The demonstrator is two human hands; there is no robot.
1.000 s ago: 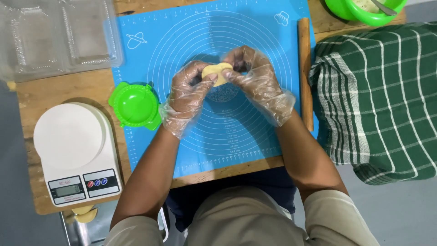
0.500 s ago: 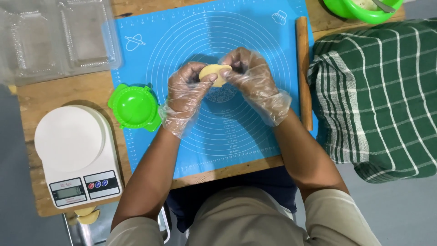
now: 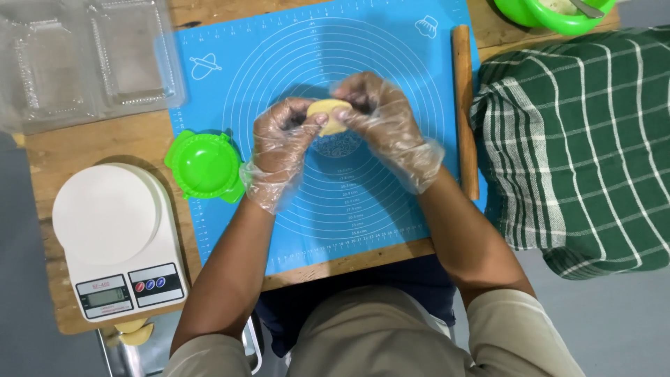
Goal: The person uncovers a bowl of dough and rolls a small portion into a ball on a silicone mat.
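Person is wearing loose, crinkled clear plastic gloves on the left hand [image 3: 283, 150] and right hand [image 3: 387, 122], cuffs flaring open at the wrists. Forearms are showing bare. Beige short sleeves [image 3: 523, 328] are covering the upper arms; a dark apron [image 3: 419, 286] is hanging in front.

Count of items in view, by kind:
- Gloved hands: two, the left hand [image 3: 283, 139] and the right hand [image 3: 380, 115], each in a clear plastic glove
- Pale dough piece [image 3: 329, 115] held between them: one
- Blue silicone baking mat [image 3: 293, 209]: one
- Wooden rolling pin [image 3: 464, 112]: one
- Green round mould [image 3: 204, 166]: one
- White kitchen scale [image 3: 115, 241]: one
- Clear plastic trays [image 3: 84, 59]: two compartments visible; whether joined cannot be told
- Green bowl [image 3: 558, 17]: one, partly cut off
- Green checked cloth [image 3: 579, 146]: one
- Small dough pieces [image 3: 132, 331] below the scale: two
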